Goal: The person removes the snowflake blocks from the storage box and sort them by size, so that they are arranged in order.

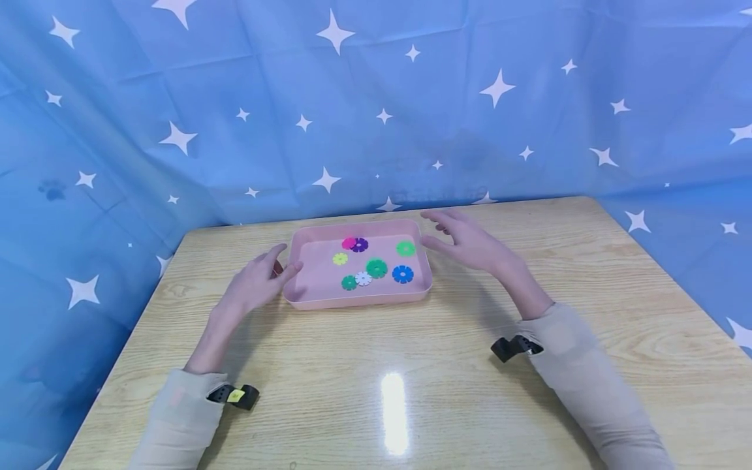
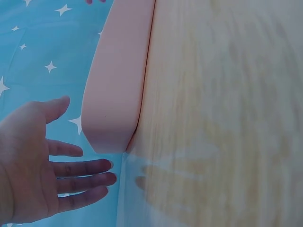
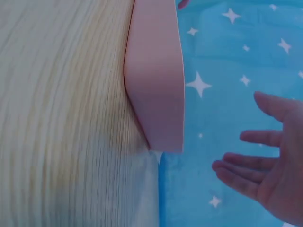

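Note:
A shallow pink tray (image 1: 329,303) sits toward the back of the table with several notched plastic discs lying in it. Among them are a blue disc (image 1: 403,274), a yellow disc (image 1: 340,259), a white disc (image 1: 363,279), a purple disc (image 1: 360,245) overlapping a pink disc (image 1: 348,243), and several green ones, one a larger green disc (image 1: 376,267). At the tray's left end is my left hand (image 1: 258,281), fingers extended and holding nothing. My right hand (image 1: 467,243) hovers by the right end, fingers spread, also holding nothing. Both wrist views show the hands apart from the tray's outer wall (image 2: 118,71).
The wooden table (image 1: 317,378) reaches back to a blue curtain (image 1: 364,85) with white stars, which also hangs along the left and right sides. Each sleeve carries a small black wrist camera (image 1: 517,347). A bright reflection lies on the table front.

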Tool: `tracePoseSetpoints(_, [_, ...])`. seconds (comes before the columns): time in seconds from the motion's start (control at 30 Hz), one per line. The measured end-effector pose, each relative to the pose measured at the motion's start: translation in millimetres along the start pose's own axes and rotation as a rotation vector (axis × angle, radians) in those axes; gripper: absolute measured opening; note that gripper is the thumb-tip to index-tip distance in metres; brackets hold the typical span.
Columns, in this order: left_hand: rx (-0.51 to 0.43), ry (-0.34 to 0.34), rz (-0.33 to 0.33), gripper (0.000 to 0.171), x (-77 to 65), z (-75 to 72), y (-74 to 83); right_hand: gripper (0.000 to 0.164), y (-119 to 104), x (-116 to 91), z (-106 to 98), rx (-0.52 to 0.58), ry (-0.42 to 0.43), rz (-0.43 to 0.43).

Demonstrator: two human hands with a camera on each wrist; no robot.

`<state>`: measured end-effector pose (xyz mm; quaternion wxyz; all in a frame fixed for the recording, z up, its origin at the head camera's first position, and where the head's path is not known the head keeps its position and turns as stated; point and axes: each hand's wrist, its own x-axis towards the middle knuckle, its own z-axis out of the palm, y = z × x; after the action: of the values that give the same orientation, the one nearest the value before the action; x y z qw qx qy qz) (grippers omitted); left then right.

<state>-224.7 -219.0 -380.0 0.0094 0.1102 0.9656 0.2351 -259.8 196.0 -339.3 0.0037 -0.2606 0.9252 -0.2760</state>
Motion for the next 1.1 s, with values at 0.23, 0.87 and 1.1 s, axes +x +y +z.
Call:
tracePoseSetpoints(0.23, [-0.05, -0.02, -0.004, 0.091, 1.0, 3.1, -0.4, 0.06, -15.6, 6.9, 11.6, 0.061, -0.064, -0.025])
tracePoseSetpoints(0.87, [-0.195, -0.074, -0.013, 0.078, 1.9, 6.1, -0.8, 0.039, -35.1, 25.5, 54.7, 0.011, -0.169, -0.129])
tracePoseSetpoints(1.1, [-0.194, -0.075, -0.016, 0.076, 2.0, 6.0, 0.6, 0.037, -41.4, 26.6, 61.3, -0.061, -0.197, -0.091])
